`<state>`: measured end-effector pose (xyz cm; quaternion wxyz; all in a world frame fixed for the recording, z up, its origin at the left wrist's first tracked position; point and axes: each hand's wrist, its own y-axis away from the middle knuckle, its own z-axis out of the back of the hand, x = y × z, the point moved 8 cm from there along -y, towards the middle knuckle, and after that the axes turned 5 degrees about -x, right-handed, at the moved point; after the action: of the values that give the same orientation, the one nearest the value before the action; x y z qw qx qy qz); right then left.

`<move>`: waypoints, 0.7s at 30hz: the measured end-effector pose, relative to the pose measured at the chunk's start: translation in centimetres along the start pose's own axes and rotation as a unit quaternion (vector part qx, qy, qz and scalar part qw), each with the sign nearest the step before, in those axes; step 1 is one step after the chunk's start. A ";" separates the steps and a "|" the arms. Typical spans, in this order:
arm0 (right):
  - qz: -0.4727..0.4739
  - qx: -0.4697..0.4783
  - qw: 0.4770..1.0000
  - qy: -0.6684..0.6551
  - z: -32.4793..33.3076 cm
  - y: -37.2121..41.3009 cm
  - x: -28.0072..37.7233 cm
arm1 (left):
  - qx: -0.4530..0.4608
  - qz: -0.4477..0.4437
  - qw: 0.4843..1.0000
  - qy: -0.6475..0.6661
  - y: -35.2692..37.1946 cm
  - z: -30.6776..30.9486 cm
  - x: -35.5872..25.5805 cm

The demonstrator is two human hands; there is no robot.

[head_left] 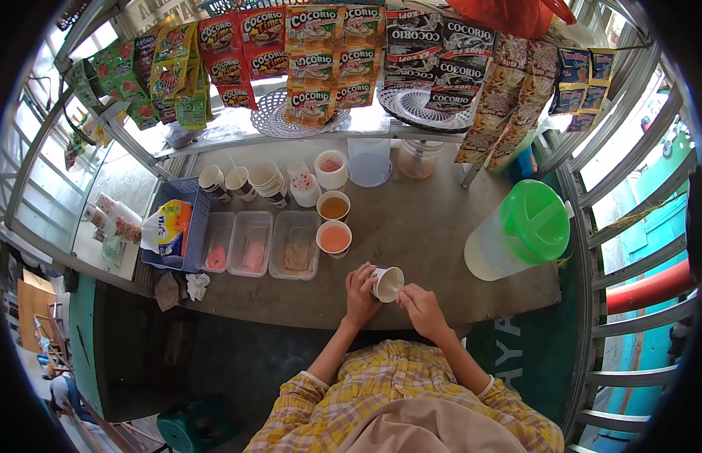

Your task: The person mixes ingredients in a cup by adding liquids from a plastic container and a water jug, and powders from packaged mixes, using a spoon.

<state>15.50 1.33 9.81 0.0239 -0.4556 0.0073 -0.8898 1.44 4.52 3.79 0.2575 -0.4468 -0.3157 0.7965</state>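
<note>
Head view: left hand (360, 291) wraps the paper cup (387, 283), fingers clamped round its side. The cup is tilted with its mouth toward the right hand (422, 308) and is held just above the counter (434, 226) edge, left of and nearer the person than the green-lidded jug (526, 228). Right-hand fingertips are bunched together against the cup's rim; I cannot tell whether they pinch the rim or something small. Left of the jug stand an orange drink cup (334, 238) and a brown drink cup (334, 205), then three clear tubs (253, 243), then a blue basket (191, 219). Stacked cups (269, 181) sit beyond the tubs. Sachet strips (320, 60) hang above and behind the jug.
</note>
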 end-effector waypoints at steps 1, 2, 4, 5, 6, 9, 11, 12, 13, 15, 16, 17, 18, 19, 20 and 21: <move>0.011 -0.027 0.999 0.026 0.4 0.0 0.4 | -0.002 0.001 1.000 0.001 0.0 0.0 0.0; 0.017 -0.007 1.000 0.024 0.2 0.0 0.6 | 0.000 0.004 1.000 -0.001 0.1 0.0 0.1; 0.028 0.031 0.999 0.020 -0.2 0.1 0.8 | 0.003 0.009 1.000 -0.004 0.2 -0.2 0.3; 0.029 0.013 0.999 0.030 0.0 0.0 0.7 | 0.002 0.010 1.000 0.000 0.2 -0.1 0.2; 0.030 -0.005 0.999 0.041 0.1 0.0 0.6 | 0.000 0.010 1.000 0.003 0.1 0.0 0.2; 0.025 0.013 0.998 0.056 -0.1 0.0 0.7 | 0.001 0.013 1.000 0.001 0.1 0.0 0.3; 0.024 0.010 0.998 0.058 -0.1 0.0 0.8 | 0.002 0.015 1.000 0.001 0.2 0.0 0.4; 0.027 -0.011 0.998 0.057 -0.1 0.0 0.8 | 0.001 0.016 1.000 0.003 0.2 -0.1 0.4; 0.030 -0.033 0.997 0.057 0.1 -0.1 0.8 | 0.000 0.016 1.000 0.006 0.1 -0.1 0.5; 0.027 -0.004 0.998 0.057 -0.2 0.0 0.9 | 0.000 0.014 1.000 0.000 -0.1 0.0 0.3; 0.025 0.011 0.998 0.058 -0.4 0.1 0.9 | 0.001 0.014 1.000 -0.003 -0.1 0.0 0.2; 0.021 0.000 0.999 0.039 -0.3 0.0 0.8 | 0.000 0.014 1.000 -0.010 -0.1 0.0 0.2; 0.016 -0.012 1.000 0.021 -0.4 0.0 0.5 | 0.000 0.016 1.000 -0.017 -0.1 0.0 0.2; 0.013 -0.023 1.000 0.003 -0.3 0.0 0.4 | -0.001 0.016 1.000 -0.025 -0.1 0.1 0.1; 0.023 -0.019 0.999 0.030 -0.2 0.1 0.6 | 0.006 0.012 1.000 -0.028 -0.1 0.0 0.0; 0.034 -0.015 0.998 0.058 -0.1 0.2 1.0 | 0.011 0.007 0.999 -0.031 -0.2 0.0 -0.1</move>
<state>14.86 1.04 10.60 0.0469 -0.4029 0.0381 -0.9132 1.52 4.60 4.00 0.2471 -0.4211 -0.3118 0.8151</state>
